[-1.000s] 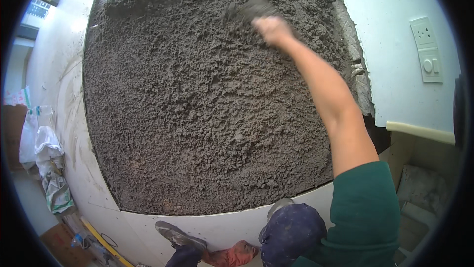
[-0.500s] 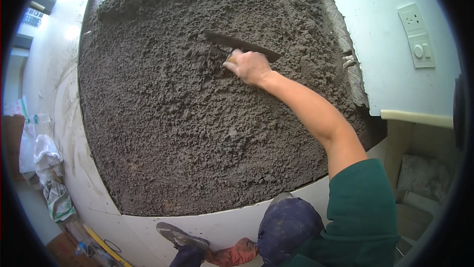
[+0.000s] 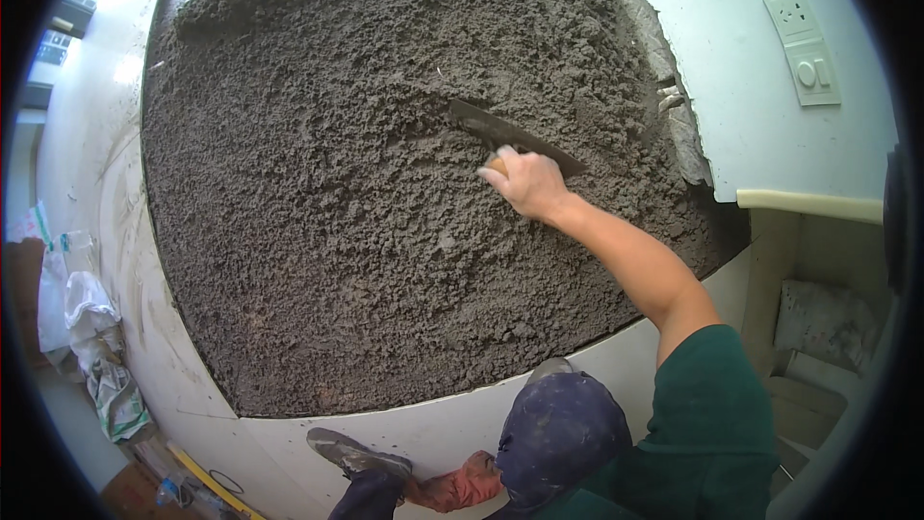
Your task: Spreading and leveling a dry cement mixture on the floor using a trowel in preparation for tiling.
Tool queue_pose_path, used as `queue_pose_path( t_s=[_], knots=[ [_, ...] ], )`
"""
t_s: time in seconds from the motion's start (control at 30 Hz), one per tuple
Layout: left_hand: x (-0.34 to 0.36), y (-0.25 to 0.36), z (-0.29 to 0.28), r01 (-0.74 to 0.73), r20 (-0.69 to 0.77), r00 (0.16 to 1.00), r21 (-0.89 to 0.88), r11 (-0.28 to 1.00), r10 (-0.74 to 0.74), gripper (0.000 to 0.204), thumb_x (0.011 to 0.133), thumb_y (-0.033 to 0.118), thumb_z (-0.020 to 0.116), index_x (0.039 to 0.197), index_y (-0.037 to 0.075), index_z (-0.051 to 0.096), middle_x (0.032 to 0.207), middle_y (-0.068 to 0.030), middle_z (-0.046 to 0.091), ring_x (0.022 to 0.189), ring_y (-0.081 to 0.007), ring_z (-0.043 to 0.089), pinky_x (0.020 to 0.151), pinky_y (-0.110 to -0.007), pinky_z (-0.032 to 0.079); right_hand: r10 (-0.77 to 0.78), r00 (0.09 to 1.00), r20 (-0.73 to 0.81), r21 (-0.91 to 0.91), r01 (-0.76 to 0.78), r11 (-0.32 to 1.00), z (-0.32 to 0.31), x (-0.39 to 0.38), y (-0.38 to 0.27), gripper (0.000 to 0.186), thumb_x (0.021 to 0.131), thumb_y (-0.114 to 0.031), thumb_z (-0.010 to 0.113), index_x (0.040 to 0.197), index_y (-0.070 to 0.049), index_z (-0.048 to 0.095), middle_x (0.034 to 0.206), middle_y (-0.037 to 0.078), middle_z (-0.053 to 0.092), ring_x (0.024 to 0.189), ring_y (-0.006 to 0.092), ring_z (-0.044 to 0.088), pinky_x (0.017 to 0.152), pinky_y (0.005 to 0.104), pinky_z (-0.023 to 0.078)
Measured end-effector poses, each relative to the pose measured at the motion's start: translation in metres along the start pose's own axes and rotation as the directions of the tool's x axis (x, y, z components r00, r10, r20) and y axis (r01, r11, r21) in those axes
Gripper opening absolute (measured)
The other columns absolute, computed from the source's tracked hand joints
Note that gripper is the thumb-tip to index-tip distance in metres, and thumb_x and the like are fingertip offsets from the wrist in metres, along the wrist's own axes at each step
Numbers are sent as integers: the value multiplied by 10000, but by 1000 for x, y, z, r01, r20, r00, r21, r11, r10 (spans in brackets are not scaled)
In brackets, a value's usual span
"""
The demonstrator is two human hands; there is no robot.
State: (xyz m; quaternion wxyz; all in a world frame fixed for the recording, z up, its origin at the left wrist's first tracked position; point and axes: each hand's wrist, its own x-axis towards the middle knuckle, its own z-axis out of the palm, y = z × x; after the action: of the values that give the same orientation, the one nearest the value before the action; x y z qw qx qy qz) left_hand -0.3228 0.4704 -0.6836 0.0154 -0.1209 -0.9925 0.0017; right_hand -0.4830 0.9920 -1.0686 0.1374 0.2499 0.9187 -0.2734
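My right hand (image 3: 531,183) is closed round the yellowish handle of a steel plastering trowel (image 3: 515,135). The long dark blade lies tilted from far left to near right, at or just over the surface of a wide bed of grey-brown crumbly mortar (image 3: 318,231). Behind the blade the mortar is lumpy and raised; toward me it lies more evenly. My bare right forearm reaches in over the bed from the lower right. My left hand does not show. A crumpled reddish-orange piece (image 3: 464,483), perhaps a glove, lies between my shoe (image 3: 358,453) and my dark-clad knee (image 3: 563,433).
Pale tiles (image 3: 279,448) border the bed on the left and near sides. On the right stands a white wall (image 3: 703,39) with a socket and switch plate (image 3: 804,44). White plastic bags (image 3: 91,318) and a yellow bar (image 3: 207,477) lie at the left. A recess opens at the lower right.
My right hand has drawn the trowel to the right and nearer to me across the mortar. The view has shifted slightly. The reddish-orange piece and my shoe have stayed put.
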Motion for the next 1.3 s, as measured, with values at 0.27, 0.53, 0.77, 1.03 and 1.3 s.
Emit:
queue_pose_path(
  t_s=[0.27,0.53,0.77,1.03,1.3],
  knots=[
    [-4,-2,-5,-17,35,999,35,999,16,319,888,317,620,962,19,704,1036,-189,692,1035,-417,626,951,-532,460,-491,820,294,119,479,870,-19,42,-41,492,953,-573,501,952,-106,655,818,158,669,846,354,668,783,464,520],
    [-18,0,-5,18,62,998,36,999,-20,304,898,304,606,998,29,690,1083,-179,673,1075,-409,601,946,-542,457,-232,949,-212,-194,192,962,-82,241,-52,444,1049,-445,316,1236,-196,632,1177,148,638,1135,313,604,993,418,476],
    [-27,5,-5,88,26,996,49,995,-89,305,910,313,593,993,32,679,1080,-185,666,1078,-427,593,948,-551,467,-247,964,-99,-476,172,862,-65,217,-54,348,1018,-297,414,1329,-261,565,1329,78,587,1190,299,582,968,440,507],
    [-24,-17,-12,-26,200,980,163,986,-7,319,907,325,591,976,29,689,1059,-187,677,1058,-428,610,949,-555,471,-836,208,508,-378,926,1,31,44,-50,256,932,-331,571,896,-80,611,710,112,625,570,250,649,458,386,535],
    [-5,-21,-12,34,154,987,39,999,-40,336,898,349,624,1015,41,689,1083,-196,673,1082,-418,604,971,-587,448,-550,459,698,-55,800,597,31,-87,-35,462,954,-521,521,859,-83,630,697,129,661,660,284,682,603,420,555]
  ],
)
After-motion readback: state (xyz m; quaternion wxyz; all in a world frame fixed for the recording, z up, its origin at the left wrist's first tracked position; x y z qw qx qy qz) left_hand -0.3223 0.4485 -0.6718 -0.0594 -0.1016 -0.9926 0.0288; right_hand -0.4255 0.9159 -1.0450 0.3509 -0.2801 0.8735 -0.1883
